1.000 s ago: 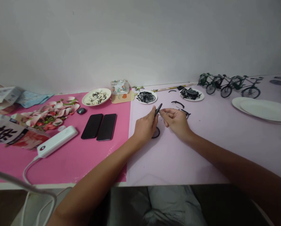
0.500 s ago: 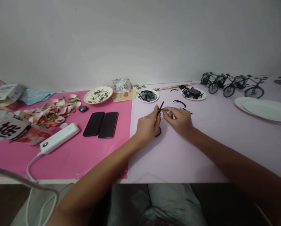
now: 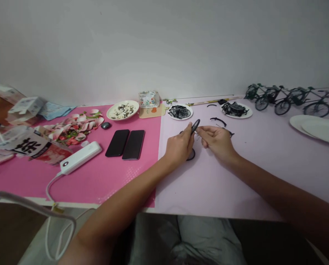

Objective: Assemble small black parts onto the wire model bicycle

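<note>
My left hand (image 3: pixel 180 147) is closed on a small dark wheel-like part (image 3: pixel 195 126), which now shows as a narrow oval above the fingertips. Right beside it, my right hand (image 3: pixel 215 141) pinches with thumb and forefinger; a thin wire-like bit shows at the fingertips, too small to make out. A dark ring (image 3: pixel 191 154) lies on the pale surface, partly behind my left hand. Beyond the hands are a plate of black wheel parts (image 3: pixel 180 112) and a plate of black strips (image 3: pixel 235 109). A curved black piece (image 3: pixel 218 120) lies between them and my right hand.
Several small model bicycles (image 3: pixel 288 101) stand at the back right, near stacked white plates (image 3: pixel 323 129). Two phones (image 3: pixel 126 144), a white power bank (image 3: pixel 81 157) with a cable, pink petals (image 3: pixel 76 129) and a bowl (image 3: pixel 123 110) are on the pink left side.
The whole view has shifted, so the table things appear further right. The dark part in my left hand has turned, showing more of its rounded face. Both hands remain close together.
</note>
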`<action>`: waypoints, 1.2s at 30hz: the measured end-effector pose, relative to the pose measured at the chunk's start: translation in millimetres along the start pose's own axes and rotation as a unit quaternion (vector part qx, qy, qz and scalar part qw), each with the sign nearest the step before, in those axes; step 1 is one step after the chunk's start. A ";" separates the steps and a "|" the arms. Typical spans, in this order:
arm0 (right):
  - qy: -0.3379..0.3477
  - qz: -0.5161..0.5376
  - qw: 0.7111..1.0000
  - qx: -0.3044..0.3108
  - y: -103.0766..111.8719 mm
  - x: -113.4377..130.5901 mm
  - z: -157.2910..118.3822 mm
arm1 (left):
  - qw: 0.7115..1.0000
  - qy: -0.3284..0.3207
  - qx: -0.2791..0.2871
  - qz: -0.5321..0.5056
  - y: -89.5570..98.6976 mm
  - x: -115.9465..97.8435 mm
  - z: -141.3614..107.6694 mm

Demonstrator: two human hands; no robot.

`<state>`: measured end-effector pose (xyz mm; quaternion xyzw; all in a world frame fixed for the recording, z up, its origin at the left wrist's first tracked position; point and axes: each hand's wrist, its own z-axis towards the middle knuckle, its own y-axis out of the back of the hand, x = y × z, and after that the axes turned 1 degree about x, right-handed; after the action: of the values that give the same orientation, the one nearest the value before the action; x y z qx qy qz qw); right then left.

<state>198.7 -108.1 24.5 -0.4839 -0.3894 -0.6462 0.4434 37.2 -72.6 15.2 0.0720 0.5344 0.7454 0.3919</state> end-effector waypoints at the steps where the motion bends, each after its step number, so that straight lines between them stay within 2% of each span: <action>1: 0.031 -0.028 0.999 -0.012 0.9 -1.6 0.3 | 1.000 0.001 0.001 0.000 0.1 -0.3 0.1; 3: 0.123 -0.109 0.985 -0.045 3.7 -5.8 1.7 | 1.000 0.001 0.002 0.001 0.1 -1.0 0.2; 5: 0.225 -0.195 0.952 -0.071 7.8 -10.3 4.5 | 1.000 0.001 0.002 0.001 0.1 -2.1 0.1; 7: 0.297 -0.259 0.916 -0.072 12.0 -13.8 7.9 | 1.000 0.002 0.001 -0.004 0.5 -3.7 -0.3; 10: 0.346 -0.304 0.885 -0.065 15.4 -16.3 10.9 | 1.000 0.013 0.001 -0.009 1.2 -6.6 -0.8; 13: 0.353 -0.298 0.884 -0.075 13.8 -16.6 9.3 | 1.000 0.022 0.003 -0.006 1.2 -8.7 -1.1; 16: 0.334 -0.265 0.901 -0.081 9.3 -15.7 5.3 | 1.000 0.023 0.002 -0.005 1.1 -9.0 -1.5; 19: 0.286 -0.226 0.928 -0.070 4.9 -13.4 1.5 | 1.000 0.016 0.000 -0.011 1.7 -8.3 -1.7; 26: 0.121 -0.118 0.985 -0.046 -1.0 -5.7 -4.4 | 1.000 0.011 0.012 -0.005 2.5 -5.1 -0.6; 29: 0.067 -0.070 0.995 -0.029 -2.1 -0.1 -5.0 | 1.000 0.001 0.004 0.002 -0.1 -1.8 -0.3; 36: -0.007 0.009 1.000 -0.007 -3.6 8.5 -5.4 | 0.999 -0.020 -0.020 0.025 -3.7 3.0 0.9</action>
<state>192.6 -113.7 31.3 -0.4952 -0.3839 -0.6412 0.4430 37.5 -69.5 11.5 0.0922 0.5100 0.7638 0.3848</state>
